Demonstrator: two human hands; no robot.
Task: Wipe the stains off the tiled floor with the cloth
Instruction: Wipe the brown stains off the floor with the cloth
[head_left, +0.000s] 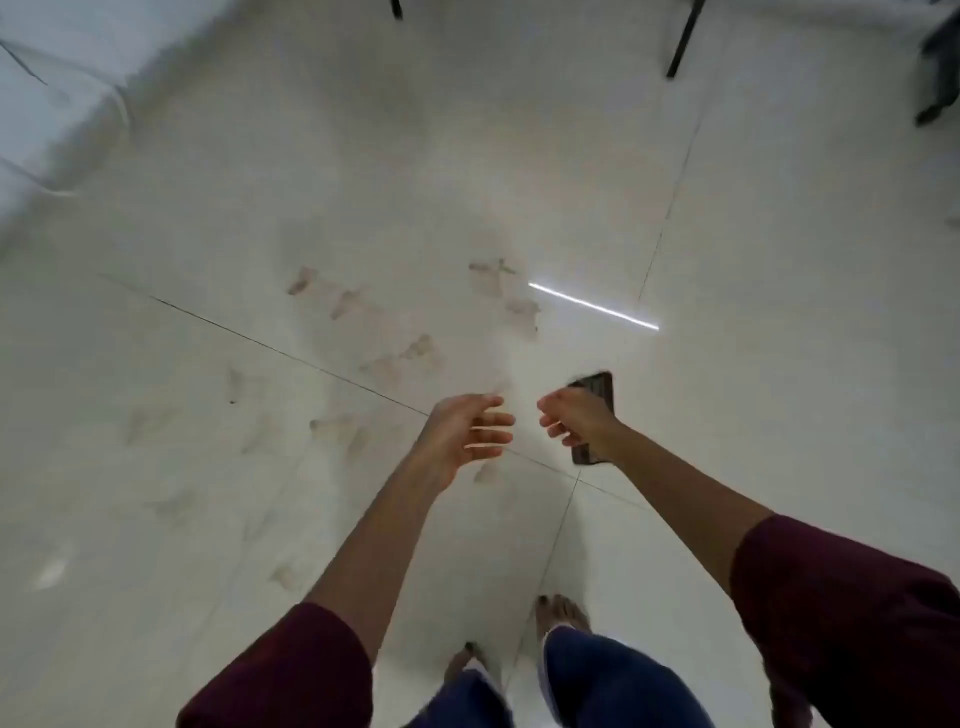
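First find the cloth, nowhere in view, and free the right hand (576, 421) of the dark flat object (597, 387) gripped in it, then crouch with the empty, loosely spread left hand (467, 431) toward the brown stains (384, 364) scattered over the tiled floor (779, 364) just ahead.
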